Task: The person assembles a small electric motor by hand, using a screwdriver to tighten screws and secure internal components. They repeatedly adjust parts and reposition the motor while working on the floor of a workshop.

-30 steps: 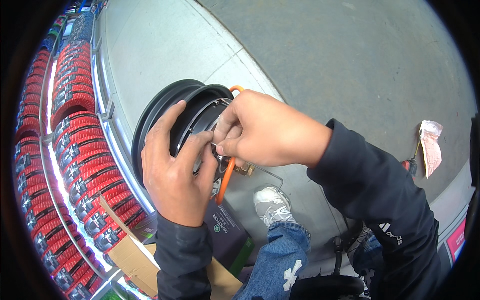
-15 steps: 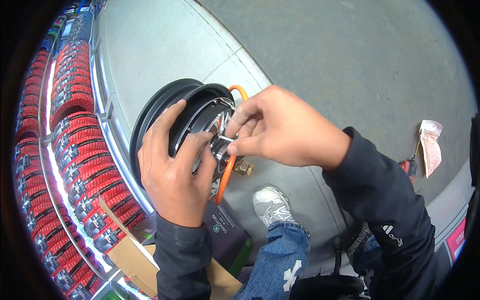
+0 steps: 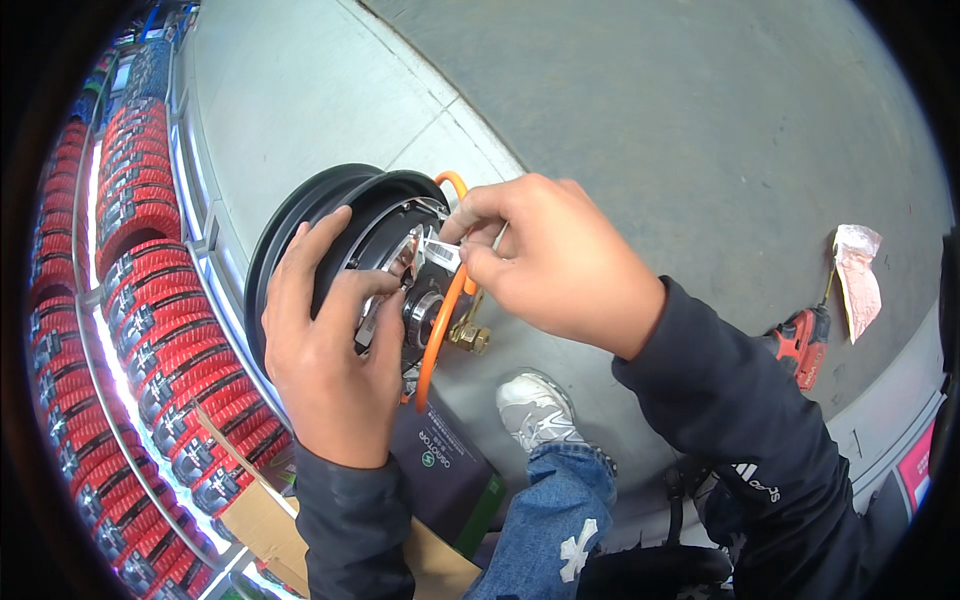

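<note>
Wheel [image 3: 378,218]: leaning before the person, just beyond the box [image 3: 440,465]; its support is hidden.
Right hand [image 3: 560,255]: fingers pinching a white tag [image 3: 440,253] at the wheel's face.
Left hand [image 3: 335,350]: fingers spread over the wheel; cannot tell whether they grip anything.
Tag risk: a hard pull could tear it.
Cable [image 3: 437,340] risk: its loop, close by, could snag the right fingers.
Tipping: uneven pressure could roll the wheel.

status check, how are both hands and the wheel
Left hand spread over black wheel. Right hand pinching white tag. Orange cable looping across wheel's front, close by right hand.
</note>
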Demonstrator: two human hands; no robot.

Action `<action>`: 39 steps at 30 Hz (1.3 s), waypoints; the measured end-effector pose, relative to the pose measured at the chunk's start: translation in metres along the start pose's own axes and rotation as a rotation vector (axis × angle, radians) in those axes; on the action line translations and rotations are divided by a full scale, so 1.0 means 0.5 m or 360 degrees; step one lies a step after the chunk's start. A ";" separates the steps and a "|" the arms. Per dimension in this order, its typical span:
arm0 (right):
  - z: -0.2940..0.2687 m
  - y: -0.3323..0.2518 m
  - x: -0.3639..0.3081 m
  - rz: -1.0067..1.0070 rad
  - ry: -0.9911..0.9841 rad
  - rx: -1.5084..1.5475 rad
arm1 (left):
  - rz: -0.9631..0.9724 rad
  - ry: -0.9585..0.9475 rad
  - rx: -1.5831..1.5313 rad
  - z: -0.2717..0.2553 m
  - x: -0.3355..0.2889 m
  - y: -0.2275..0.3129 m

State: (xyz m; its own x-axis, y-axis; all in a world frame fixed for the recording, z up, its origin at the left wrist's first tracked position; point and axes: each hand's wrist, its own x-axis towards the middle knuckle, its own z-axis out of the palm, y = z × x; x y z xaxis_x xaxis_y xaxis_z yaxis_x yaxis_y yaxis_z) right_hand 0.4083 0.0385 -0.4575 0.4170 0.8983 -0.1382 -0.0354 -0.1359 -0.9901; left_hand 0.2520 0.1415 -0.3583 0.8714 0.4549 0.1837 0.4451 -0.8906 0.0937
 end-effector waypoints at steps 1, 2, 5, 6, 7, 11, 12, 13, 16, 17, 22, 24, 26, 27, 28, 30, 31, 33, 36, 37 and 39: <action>0.001 0.005 0.003 -0.0068 0.0047 -0.0063 | -0.0022 -0.0031 -0.0038 -0.004 0.004 0.004; 0.000 0.009 0.007 -0.0104 0.0074 -0.0114 | -0.0094 -0.0108 -0.0080 -0.017 0.011 0.004; 0.000 0.003 0.013 -0.0216 0.0133 -0.0226 | -0.0168 -0.0174 -0.0191 -0.040 0.014 -0.019; -0.002 0.001 0.010 -0.0239 0.0155 -0.0257 | -0.0221 -0.0175 -0.0237 -0.039 0.012 -0.022; -0.003 0.000 0.006 -0.0262 0.0177 -0.0289 | -0.0338 -0.0144 -0.0371 -0.035 0.009 -0.022; 0.007 0.012 -0.025 -0.0202 0.0224 -0.0141 | -0.0641 0.0015 -0.0700 -0.047 -0.010 -0.031; 0.006 0.013 -0.031 -0.0150 0.0194 -0.0085 | -0.0669 0.0060 -0.0744 -0.052 -0.014 -0.037; 0.006 0.013 -0.034 -0.0099 0.0163 -0.0029 | -0.0502 0.0108 -0.0542 -0.063 -0.011 -0.041; 0.008 0.006 -0.040 0.0070 0.0133 0.0285 | -0.0477 0.0108 -0.0651 -0.109 -0.019 -0.037; 0.013 0.008 -0.040 0.0044 0.0201 0.0285 | -0.0573 0.0070 -0.0801 -0.121 -0.025 -0.028; 0.035 0.011 -0.032 0.0019 0.0462 0.0207 | -0.1153 -0.0005 -0.1252 -0.120 -0.035 0.042; 0.036 0.006 -0.029 0.0013 0.0491 0.0236 | -0.1396 -0.0090 -0.1599 -0.114 -0.036 0.053; 0.035 0.001 -0.026 0.0038 0.0512 0.0252 | -0.1659 -0.0277 -0.1921 -0.118 -0.041 0.048; 0.034 -0.001 -0.024 0.0066 0.0519 0.0254 | -0.1839 -0.0335 -0.2182 -0.119 -0.042 0.048; 0.033 -0.002 -0.023 0.0094 0.0526 0.0256 | -0.2047 -0.0350 -0.2506 -0.119 -0.040 0.049; 0.035 0.002 -0.017 0.0098 0.0504 0.0280 | -0.2273 -0.0381 -0.2797 -0.109 -0.047 0.049; 0.037 0.005 -0.014 0.0101 0.0493 0.0292 | -0.2289 -0.0410 -0.2870 -0.104 -0.052 0.050; 0.039 0.006 -0.016 0.0079 0.0502 0.0318 | -0.2271 -0.0386 -0.2881 -0.093 -0.058 0.057; 0.043 0.013 -0.017 0.0091 0.0507 0.0365 | -0.2251 -0.0289 -0.2885 -0.087 -0.062 0.060; 0.043 0.015 -0.018 0.0101 0.0508 0.0382 | -0.2221 -0.0267 -0.2904 -0.085 -0.061 0.061; 0.043 0.009 -0.020 0.0154 0.0492 0.0444 | -0.2182 -0.0197 -0.2903 -0.081 -0.058 0.065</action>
State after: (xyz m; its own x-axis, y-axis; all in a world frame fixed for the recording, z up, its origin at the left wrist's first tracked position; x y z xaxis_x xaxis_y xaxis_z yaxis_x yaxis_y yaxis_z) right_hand 0.3847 0.0380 -0.4611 0.6511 0.7135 -0.2587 -0.3145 -0.0566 -0.9476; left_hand 0.2330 0.0994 -0.3208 0.3500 0.5216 -0.7781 0.0545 0.8179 0.5728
